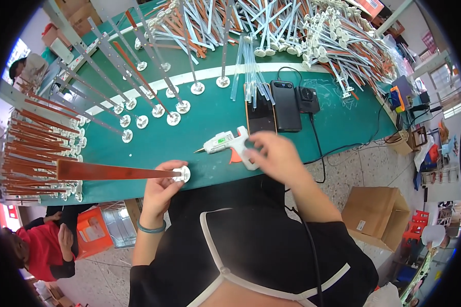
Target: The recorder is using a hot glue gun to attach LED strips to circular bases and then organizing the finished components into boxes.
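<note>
My left hand [161, 192] is closed on a long brown strip [112, 171] just where it joins a round white base [182, 174]. The strip points out to the left over the table's near edge. My right hand [276, 156] is beside the handle of a white hot glue gun [225, 141], fingers curved and apart; whether a fingertip touches the handle I cannot tell. The gun lies on the green table [189, 138], nozzle to the left, with a small orange piece [235, 156] under it.
Several strips stand upright on white bases [173, 118] across the table's left half. Clear glue sticks [251, 69] lie partly over a phone [261, 115], next to a black power bank [286, 105]. Loose strips [271, 25] heap at the back. A cardboard box [374, 215] sits on the floor; a person [46, 243] is at left.
</note>
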`<action>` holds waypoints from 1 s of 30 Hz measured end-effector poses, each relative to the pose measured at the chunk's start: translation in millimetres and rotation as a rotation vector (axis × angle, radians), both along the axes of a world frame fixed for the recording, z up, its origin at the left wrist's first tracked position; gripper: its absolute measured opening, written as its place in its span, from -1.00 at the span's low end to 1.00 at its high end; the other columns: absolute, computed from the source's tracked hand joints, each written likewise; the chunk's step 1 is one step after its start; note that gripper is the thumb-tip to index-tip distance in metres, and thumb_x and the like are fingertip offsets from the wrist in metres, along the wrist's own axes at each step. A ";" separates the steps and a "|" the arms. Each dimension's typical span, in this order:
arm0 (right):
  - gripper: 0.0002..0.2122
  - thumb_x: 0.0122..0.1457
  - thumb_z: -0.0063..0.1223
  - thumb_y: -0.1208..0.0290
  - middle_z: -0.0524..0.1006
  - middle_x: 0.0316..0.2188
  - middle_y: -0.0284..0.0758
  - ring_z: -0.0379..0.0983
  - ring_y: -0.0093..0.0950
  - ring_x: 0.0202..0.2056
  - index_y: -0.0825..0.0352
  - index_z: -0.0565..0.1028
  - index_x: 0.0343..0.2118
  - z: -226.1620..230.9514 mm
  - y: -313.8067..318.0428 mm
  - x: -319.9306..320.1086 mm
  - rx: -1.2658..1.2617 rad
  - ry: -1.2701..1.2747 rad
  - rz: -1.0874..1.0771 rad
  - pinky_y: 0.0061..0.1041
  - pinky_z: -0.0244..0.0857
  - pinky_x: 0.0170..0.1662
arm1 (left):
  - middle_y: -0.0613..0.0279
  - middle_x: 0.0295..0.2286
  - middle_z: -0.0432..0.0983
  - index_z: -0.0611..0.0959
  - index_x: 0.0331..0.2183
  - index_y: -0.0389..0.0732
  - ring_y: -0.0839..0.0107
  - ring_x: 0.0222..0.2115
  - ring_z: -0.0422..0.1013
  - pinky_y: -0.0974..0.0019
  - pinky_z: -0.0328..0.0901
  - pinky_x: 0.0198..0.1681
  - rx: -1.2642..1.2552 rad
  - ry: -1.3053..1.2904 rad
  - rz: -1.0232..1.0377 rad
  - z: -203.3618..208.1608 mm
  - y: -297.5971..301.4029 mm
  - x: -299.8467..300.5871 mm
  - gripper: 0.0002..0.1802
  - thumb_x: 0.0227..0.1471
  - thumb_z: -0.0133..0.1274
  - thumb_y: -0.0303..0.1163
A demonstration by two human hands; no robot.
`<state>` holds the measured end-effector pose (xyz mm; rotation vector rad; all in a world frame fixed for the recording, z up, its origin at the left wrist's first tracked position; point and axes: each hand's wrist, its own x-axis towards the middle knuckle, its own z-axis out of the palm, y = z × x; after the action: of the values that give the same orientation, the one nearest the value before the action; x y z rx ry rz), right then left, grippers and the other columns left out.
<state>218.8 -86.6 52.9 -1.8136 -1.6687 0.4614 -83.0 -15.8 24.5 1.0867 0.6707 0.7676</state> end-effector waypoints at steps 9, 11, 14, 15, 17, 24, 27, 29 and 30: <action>-0.58 -0.07 0.18 0.00 0.57 -0.50 -0.14 0.50 -0.23 -0.46 0.37 0.58 -0.44 -15.2 173.4 89.8 -0.175 -0.408 -0.344 -0.31 0.36 -0.36 | 0.04 -0.08 0.37 0.46 -0.11 -0.33 0.44 -0.13 0.35 0.44 0.28 -0.07 -0.012 -0.023 0.014 14.4 -12.0 -0.8 -0.54 -0.15 0.02 -0.74; -0.58 -0.12 0.22 0.01 0.58 -0.50 -0.13 0.50 -0.24 -0.51 0.39 0.60 -0.52 -28.6 189.9 103.0 -0.271 -0.359 -0.305 -0.32 0.35 -0.38 | 0.04 -0.07 0.37 0.45 -0.10 -0.33 0.45 -0.13 0.36 0.44 0.28 -0.07 -0.018 -0.049 -0.013 14.0 -15.8 -0.2 -0.54 -0.14 0.02 -0.74; -0.69 -0.15 0.32 0.20 0.47 -0.70 -0.34 0.31 -0.53 -0.69 0.42 0.56 -0.62 -51.2 191.2 141.5 -0.209 -0.050 -0.312 -0.47 0.20 -0.58 | 0.05 -0.07 0.38 0.44 -0.07 -0.33 0.47 -0.14 0.37 0.44 0.29 -0.07 -0.038 -0.048 -0.067 12.5 -14.6 9.8 -0.52 -0.13 0.02 -0.73; -0.71 -0.11 0.30 0.21 0.42 -0.70 -0.39 0.24 -0.57 -0.71 0.37 0.53 -0.61 -42.3 184.8 133.0 -0.236 0.137 -0.358 -0.51 0.13 -0.62 | 0.08 -0.07 0.40 0.41 -0.03 -0.35 0.50 -0.16 0.38 0.45 0.30 -0.07 -0.053 -0.048 -0.061 7.6 -15.3 11.8 -0.49 -0.11 0.01 -0.73; -0.73 -0.06 0.28 0.21 0.38 -0.70 -0.44 0.18 -0.62 -0.73 0.32 0.50 -0.60 -20.2 158.7 119.4 -0.266 0.317 -0.396 -0.55 0.07 -0.66 | 0.08 -0.07 0.41 0.41 -0.02 -0.35 0.50 -0.16 0.39 0.46 0.30 -0.07 -0.080 -0.050 -0.070 8.0 -17.6 18.5 -0.49 -0.10 0.00 -0.73; -0.86 0.25 -0.06 0.33 0.50 -0.57 -0.35 0.36 -0.67 -0.65 0.29 0.34 -0.33 -5.9 52.0 62.6 0.126 0.722 -0.259 -0.72 0.22 -0.64 | 0.20 -0.09 0.43 0.44 -0.05 -0.33 0.57 -0.14 0.39 0.47 0.30 -0.03 -0.145 -0.023 -0.243 3.3 -14.2 49.8 -0.55 -0.04 -0.03 -0.75; -0.88 0.28 -0.14 0.38 0.53 -0.49 -0.30 0.46 -0.62 -0.52 0.32 0.30 -0.33 -25.2 31.0 47.1 0.163 0.579 -0.147 -0.70 0.35 -0.48 | 0.24 -0.09 0.42 0.45 -0.06 -0.31 0.57 -0.11 0.37 0.47 0.29 -0.02 -0.177 -0.026 -0.305 -3.3 -14.1 66.2 -0.57 -0.03 -0.04 -0.75; -0.88 0.28 -0.15 0.39 0.53 -0.49 -0.29 0.47 -0.61 -0.51 0.33 0.30 -0.33 -27.8 25.7 41.4 0.177 0.553 -0.127 -0.68 0.36 -0.46 | 0.26 -0.03 0.36 0.45 -0.06 -0.30 0.57 -0.06 0.35 0.46 0.28 -0.01 -0.142 -0.052 -0.318 -3.7 -16.1 76.1 -0.58 -0.02 -0.03 -0.74; -0.88 0.28 -0.15 0.40 0.53 -0.49 -0.29 0.48 -0.61 -0.50 0.33 0.30 -0.33 -27.9 24.4 40.0 0.167 0.575 -0.136 -0.68 0.37 -0.45 | 0.26 -0.03 0.36 0.45 -0.06 -0.30 0.57 -0.06 0.35 0.46 0.28 -0.01 -0.143 -0.048 -0.319 -4.9 -16.6 79.8 -0.58 -0.02 -0.03 -0.74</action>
<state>258.8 -62.2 25.0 -1.4762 -1.1457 0.6844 -3.2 -32.5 19.6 1.0095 0.4876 0.4623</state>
